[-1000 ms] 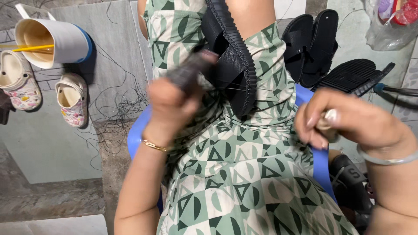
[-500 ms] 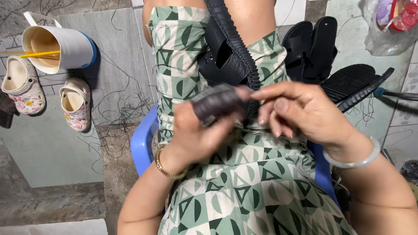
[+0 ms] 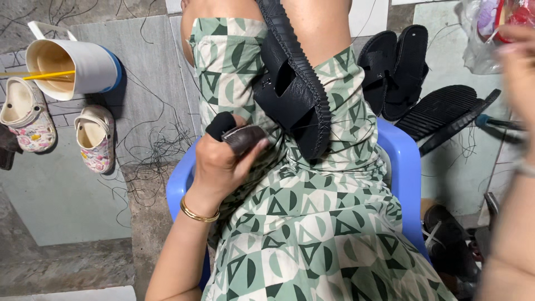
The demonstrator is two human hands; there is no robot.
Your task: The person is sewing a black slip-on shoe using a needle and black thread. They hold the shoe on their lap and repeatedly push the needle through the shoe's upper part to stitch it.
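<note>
A grey tiled floor (image 3: 145, 67) fills the frame's left and right edges. At upper left lie a tipped white bucket (image 3: 75, 64), two small patterned clogs (image 3: 95, 136) and loose black threads (image 3: 153, 150); at upper right, black sandals (image 3: 401, 64) and soles (image 3: 446, 108).

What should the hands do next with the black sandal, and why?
Probably bring the right hand back down to the black sandal. It is raised far off to the side and blurred, while the sandal sits clamped between the knees and the left hand waits beside it, gripping a dark handled tool.
</note>
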